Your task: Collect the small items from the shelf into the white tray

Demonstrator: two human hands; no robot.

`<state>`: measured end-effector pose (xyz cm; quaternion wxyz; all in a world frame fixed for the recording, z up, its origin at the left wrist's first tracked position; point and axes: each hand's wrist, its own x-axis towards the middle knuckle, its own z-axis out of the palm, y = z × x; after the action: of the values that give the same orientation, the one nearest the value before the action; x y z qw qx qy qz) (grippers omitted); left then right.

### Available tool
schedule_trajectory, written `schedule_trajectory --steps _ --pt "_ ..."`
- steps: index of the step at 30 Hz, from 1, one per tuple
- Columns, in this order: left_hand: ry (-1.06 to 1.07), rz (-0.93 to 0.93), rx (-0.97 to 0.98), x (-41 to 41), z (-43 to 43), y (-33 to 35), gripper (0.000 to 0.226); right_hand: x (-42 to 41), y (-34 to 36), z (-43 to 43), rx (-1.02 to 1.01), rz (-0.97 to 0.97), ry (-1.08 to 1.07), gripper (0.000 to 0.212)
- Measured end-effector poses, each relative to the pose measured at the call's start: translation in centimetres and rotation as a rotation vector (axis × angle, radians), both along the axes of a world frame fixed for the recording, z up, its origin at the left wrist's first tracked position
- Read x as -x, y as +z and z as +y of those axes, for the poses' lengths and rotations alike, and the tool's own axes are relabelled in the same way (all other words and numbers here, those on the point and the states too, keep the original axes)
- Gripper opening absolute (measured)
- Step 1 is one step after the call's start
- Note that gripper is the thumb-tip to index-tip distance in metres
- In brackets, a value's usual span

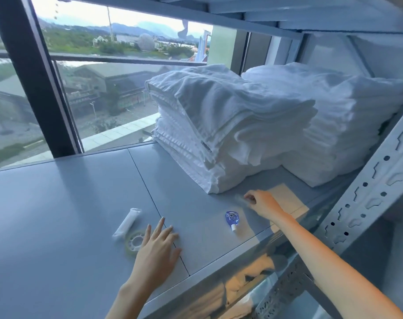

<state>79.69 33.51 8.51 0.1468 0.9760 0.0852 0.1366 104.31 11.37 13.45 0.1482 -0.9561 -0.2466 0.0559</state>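
Note:
On the grey shelf lie a white wrapped tube, a clear roll of tape and a small blue pouch with a white cap. My left hand rests flat on the shelf, fingers spread, its thumb side touching the tape roll. My right hand is further back, fingers curled around a thin clear item that is blurred. No white tray is in view.
Two stacks of folded white towels fill the back right of the shelf. A perforated metal upright stands at the right. A window with a dark frame is behind. A lower shelf holds pale cloth.

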Motion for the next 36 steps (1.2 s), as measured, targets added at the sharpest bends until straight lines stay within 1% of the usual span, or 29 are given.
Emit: schedule_trajectory --steps 4,5,7,10,13,15,17,20,22,25,29,32,34,36 --pt "0.033 0.01 -0.005 -0.1 -0.5 0.0 0.031 -0.9 -0.3 0.4 -0.031 -0.016 0.039 0.019" --pt "0.044 -0.003 -0.003 -0.1 -0.6 0.0 0.03 -0.9 -0.2 0.5 -0.054 -0.019 0.048 0.021" --pt "0.083 -0.086 0.038 0.1 -0.8 0.5 0.024 -0.8 0.5 1.1 -0.111 -0.022 0.083 0.021" --pt "0.165 -0.191 0.07 0.5 -0.8 1.8 0.017 0.5 2.2 3.7 -0.205 0.039 0.256 0.011" --pt "0.258 -0.201 0.091 1.5 -0.7 2.6 0.018 3.5 3.4 6.8 -0.269 0.079 0.479 0.018" --pt "0.346 -0.211 0.114 3.0 -0.6 2.7 0.021 5.5 3.4 8.6 -0.245 0.097 0.604 0.014" --pt "0.457 -0.204 0.12 5.4 -0.5 2.4 0.027 7.2 3.3 10.5 -0.217 0.078 0.732 0.014" --pt "0.654 -0.156 0.119 10.2 0.1 2.2 0.036 9.6 3.3 13.7 -0.229 0.075 0.879 0.013" --pt "0.769 -0.151 0.091 13.9 0.7 2.7 0.039 11.8 3.4 16.2 -0.244 0.074 0.953 0.012" --pt "0.874 -0.151 0.016 19.3 1.4 4.5 0.04 16.2 3.9 19.9 -0.264 0.087 1.061 0.013" --pt "0.955 -0.186 -0.075 25.1 2.4 7.0 0.039 21.8 4.7 23.9 -0.342 0.096 1.188 0.011" --pt "0.985 -0.21 -0.149 30.1 3.9 8.5 0.041 26.8 5.6 26.7 -0.409 0.098 1.235 0.017" --pt "0.972 -0.234 -0.175 33.2 5.0 9.4 0.042 30.2 6.4 28.6 -0.461 0.091 1.249 0.02" --pt "0.899 -0.243 -0.23 35.7 6.2 10.4 0.041 33.5 7.6 30.7 -0.509 0.083 1.256 0.021"
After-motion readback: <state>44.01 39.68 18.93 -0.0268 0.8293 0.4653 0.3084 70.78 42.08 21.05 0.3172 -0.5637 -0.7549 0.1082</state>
